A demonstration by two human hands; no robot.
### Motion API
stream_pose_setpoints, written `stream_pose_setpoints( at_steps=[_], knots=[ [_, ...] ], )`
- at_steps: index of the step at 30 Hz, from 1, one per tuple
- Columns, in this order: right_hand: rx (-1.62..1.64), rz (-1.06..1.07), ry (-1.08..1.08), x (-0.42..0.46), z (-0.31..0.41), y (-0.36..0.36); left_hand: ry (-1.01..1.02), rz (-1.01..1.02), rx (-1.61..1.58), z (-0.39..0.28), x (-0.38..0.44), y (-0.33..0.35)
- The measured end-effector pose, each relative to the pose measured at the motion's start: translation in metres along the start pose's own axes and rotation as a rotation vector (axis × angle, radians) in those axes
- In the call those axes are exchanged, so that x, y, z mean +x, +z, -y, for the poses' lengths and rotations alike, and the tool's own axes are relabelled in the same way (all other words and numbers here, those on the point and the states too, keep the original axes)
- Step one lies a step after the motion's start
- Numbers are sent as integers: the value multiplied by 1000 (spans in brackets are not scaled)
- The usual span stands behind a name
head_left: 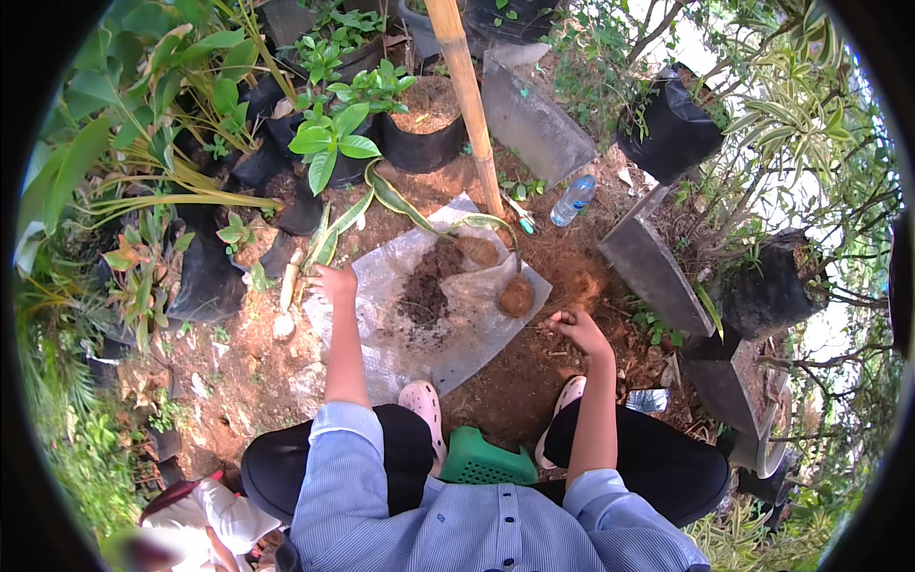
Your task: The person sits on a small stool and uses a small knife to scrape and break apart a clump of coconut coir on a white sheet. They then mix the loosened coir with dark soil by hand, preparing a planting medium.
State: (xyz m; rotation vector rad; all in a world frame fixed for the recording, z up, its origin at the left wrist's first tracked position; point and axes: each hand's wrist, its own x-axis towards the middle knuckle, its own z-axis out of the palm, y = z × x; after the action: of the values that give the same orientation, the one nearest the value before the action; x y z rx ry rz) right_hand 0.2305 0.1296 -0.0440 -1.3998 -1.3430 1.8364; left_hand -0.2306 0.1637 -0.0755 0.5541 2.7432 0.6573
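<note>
My left hand is at the base of a variegated snake plant, by the left edge of a translucent plastic sheet. Its fingers meet the lower leaves, but whether they grip is unclear. My right hand hovers over the soil right of the sheet, fingers curled; anything small inside is hidden. A heap of dark soil lies on the sheet. Beside it sit two brown fibrous balls, one upper and one lower right, with long yellow-edged leaves arching near them.
Loose brown fibre lies right of the sheet. A bamboo pole stands behind, near a plastic water bottle. A light-handled tool lies left. Black planter bags and grey slabs border the ground. A green stool is beneath me.
</note>
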Motion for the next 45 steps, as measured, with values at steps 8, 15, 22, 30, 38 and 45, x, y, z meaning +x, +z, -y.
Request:
stream_pose_setpoints(
  at_steps=[8,15,22,30,38,45],
  knots=[
    [217,201,-244,-41,83,25,241,276,103,0,-57,20],
    [672,-6,-631,-71,124,-2,239,564,68,13,12,1],
    [632,-100,-884,-100,167,-36,443,300,541,14,-23,-28],
    [731,-599,-953,-116,201,-80,469,324,405,64,0,-12],
    [654,-1269,-781,-90,111,-185,86,320,61,144,71,-26],
    [232,-1249,-641,-74,65,-213,71,378,-102,90,35,-57]
  ],
)
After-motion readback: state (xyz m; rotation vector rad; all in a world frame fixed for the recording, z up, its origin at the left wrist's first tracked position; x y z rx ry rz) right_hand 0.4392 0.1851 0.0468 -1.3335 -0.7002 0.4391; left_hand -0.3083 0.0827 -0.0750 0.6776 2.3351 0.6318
